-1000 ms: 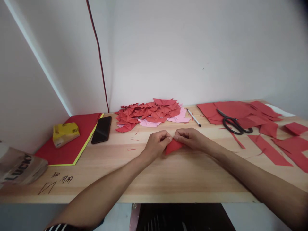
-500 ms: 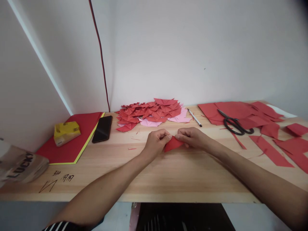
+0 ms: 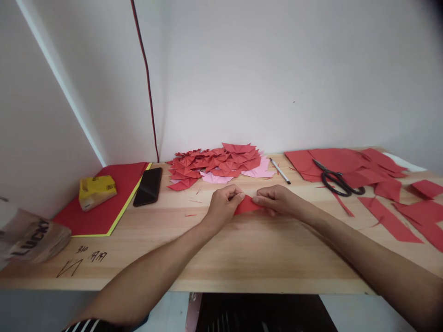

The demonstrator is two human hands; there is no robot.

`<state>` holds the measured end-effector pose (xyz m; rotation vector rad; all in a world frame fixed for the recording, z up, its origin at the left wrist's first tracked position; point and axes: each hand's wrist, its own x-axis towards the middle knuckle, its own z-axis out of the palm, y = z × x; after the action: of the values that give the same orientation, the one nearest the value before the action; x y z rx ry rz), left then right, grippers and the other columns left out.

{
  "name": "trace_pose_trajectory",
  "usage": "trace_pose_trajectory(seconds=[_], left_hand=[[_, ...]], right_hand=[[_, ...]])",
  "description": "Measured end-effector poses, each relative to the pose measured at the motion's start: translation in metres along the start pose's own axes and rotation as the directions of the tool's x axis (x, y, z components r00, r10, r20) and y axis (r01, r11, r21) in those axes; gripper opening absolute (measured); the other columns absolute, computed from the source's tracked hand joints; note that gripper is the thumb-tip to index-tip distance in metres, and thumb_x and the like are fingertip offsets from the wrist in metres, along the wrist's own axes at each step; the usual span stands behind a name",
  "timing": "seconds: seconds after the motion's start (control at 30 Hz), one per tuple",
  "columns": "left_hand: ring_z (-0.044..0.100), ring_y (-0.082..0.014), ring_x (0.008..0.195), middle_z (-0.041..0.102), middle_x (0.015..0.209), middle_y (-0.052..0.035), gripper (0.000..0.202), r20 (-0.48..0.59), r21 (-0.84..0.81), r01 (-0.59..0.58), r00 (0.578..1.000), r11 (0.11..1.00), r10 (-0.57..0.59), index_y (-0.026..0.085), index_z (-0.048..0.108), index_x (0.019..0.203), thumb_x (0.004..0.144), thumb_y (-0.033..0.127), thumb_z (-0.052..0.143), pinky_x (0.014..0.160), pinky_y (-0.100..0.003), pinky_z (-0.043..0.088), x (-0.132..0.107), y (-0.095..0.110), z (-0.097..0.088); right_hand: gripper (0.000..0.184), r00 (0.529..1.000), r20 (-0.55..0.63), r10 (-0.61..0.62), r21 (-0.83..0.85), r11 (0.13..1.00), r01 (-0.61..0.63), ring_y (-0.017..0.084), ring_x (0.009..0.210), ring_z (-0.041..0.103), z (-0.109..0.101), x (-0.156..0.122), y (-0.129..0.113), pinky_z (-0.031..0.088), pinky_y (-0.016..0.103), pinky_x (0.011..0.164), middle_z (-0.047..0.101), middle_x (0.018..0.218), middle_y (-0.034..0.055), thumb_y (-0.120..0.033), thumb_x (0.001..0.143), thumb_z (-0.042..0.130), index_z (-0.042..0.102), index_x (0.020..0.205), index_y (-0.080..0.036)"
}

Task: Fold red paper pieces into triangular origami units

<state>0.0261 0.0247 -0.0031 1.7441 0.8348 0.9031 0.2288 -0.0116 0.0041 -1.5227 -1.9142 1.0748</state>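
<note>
A small folded red paper piece [image 3: 246, 205] lies between my two hands on the wooden table [image 3: 242, 249]. My left hand [image 3: 224, 204] pinches its left corner with curled fingers. On the other side, my right hand [image 3: 276, 200] pinches the right end, its fingers closed over the paper. Behind the hands sits a pile of folded red paper pieces [image 3: 214, 164] on top of a few pink ones [image 3: 258, 169].
Black scissors [image 3: 335, 179] lie on red paper sheets and offcuts [image 3: 380, 184] at the right. A pen [image 3: 279, 170] rests beside the pile. At the left are a black phone [image 3: 148, 186], a red folder [image 3: 104, 203], a yellow packet [image 3: 96, 191] and a bag [image 3: 29, 237].
Both hands have kept their pinch on the red piece. It has flattened from a raised triangle to a lower, narrower shape between the fingers.
</note>
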Motion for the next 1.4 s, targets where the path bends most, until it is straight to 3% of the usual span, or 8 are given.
trace_pose_trajectory(seconds=[0.1,0.2,0.37,0.6,0.83,1.0,1.17,1.4], left_hand=[[0.047,-0.0102,0.063,0.054,0.067,0.002,0.018,0.013,0.002,-0.006,1.0,1.0,0.006,0.014,0.06,0.073,0.081,0.03,0.058,0.06,-0.022,0.036,0.003,-0.003,-0.004],[0.049,-0.0109,0.064,0.057,0.068,0.0011,0.018,0.05,0.022,-0.007,0.999,1.0,0.006,0.014,0.061,0.073,0.081,0.03,0.059,0.06,-0.022,0.036,0.004,-0.004,-0.006],[0.05,-0.011,0.064,0.058,0.066,0.0014,0.016,0.105,0.072,-0.025,0.994,0.997,0.017,0.015,0.06,0.069,0.08,0.026,0.057,0.061,-0.022,0.037,0.001,0.0,-0.002],[0.045,-0.0109,0.063,0.053,0.066,0.0021,0.021,0.129,0.072,-0.02,0.992,0.997,0.011,0.015,0.061,0.075,0.085,0.031,0.052,0.06,-0.023,0.034,-0.002,0.004,0.0],[0.041,-0.0103,0.059,0.047,0.059,0.0042,0.017,0.168,0.147,-0.037,0.986,0.988,0.012,0.016,0.053,0.065,0.08,0.024,0.052,0.059,-0.023,0.031,-0.005,0.009,0.003],[0.041,-0.0102,0.057,0.048,0.058,0.0041,0.024,0.178,0.155,-0.033,0.984,0.987,0.005,0.017,0.051,0.063,0.083,0.03,0.051,0.058,-0.023,0.031,-0.006,0.01,0.004],[0.045,-0.0107,0.055,0.051,0.055,0.0033,0.029,0.153,0.17,0.003,0.988,0.985,-0.03,0.017,0.05,0.062,0.086,0.033,0.051,0.059,-0.023,0.034,-0.005,0.01,0.002],[0.041,-0.0102,0.052,0.046,0.05,0.0041,0.038,0.1,0.164,0.06,0.992,0.985,-0.077,0.018,0.045,0.055,0.084,0.04,0.054,0.055,-0.023,0.031,-0.003,0.013,0.003]], right_hand=[[0.049,1.0,0.0,-0.012,-0.012,1.0,0.012,0.009,0.045,0.037,0.0,-0.002,-0.003,0.026,0.025,0.048,0.047,0.047,-0.0036,-0.057,0.089,0.047,0.045,0.057,-0.02],[0.044,0.992,-0.068,-0.108,-0.075,0.992,0.103,0.011,0.056,0.042,0.002,-0.004,-0.007,0.03,0.025,0.054,0.049,0.059,-0.0027,-0.053,0.092,0.042,0.043,0.063,-0.02],[0.033,0.975,-0.077,-0.206,-0.058,0.978,0.202,0.012,0.065,0.042,0.011,-0.003,-0.009,0.033,0.025,0.059,0.047,0.069,-0.0021,-0.047,0.093,0.043,0.051,0.076,-0.019],[0.036,0.959,-0.205,-0.193,-0.052,0.981,0.186,0.012,0.062,0.038,0.013,0.0,-0.002,0.03,0.026,0.056,0.042,0.065,-0.0024,-0.047,0.092,0.044,0.047,0.069,-0.019],[0.033,0.951,-0.195,-0.242,-0.13,0.967,0.219,0.013,0.064,0.043,0.016,-0.002,-0.006,0.033,0.025,0.059,0.047,0.067,-0.0017,-0.043,0.094,0.04,0.048,0.073,-0.02],[0.033,0.935,-0.262,-0.241,-0.161,0.966,0.204,0.013,0.062,0.04,0.016,-0.003,-0.008,0.031,0.026,0.058,0.043,0.063,-0.0022,-0.041,0.094,0.04,0.041,0.068,-0.021],[0.035,0.902,-0.377,-0.212,-0.171,0.973,0.157,0.014,0.063,0.04,0.012,-0.003,-0.005,0.032,0.027,0.058,0.04,0.064,-0.0017,-0.044,0.095,0.037,0.037,0.068,-0.022],[0.033,0.884,-0.419,-0.207,-0.216,0.968,0.125,0.016,0.063,0.044,0.012,-0.002,-0.005,0.033,0.028,0.06,0.047,0.064,-0.0006,-0.042,0.095,0.037,0.041,0.068,-0.022]])
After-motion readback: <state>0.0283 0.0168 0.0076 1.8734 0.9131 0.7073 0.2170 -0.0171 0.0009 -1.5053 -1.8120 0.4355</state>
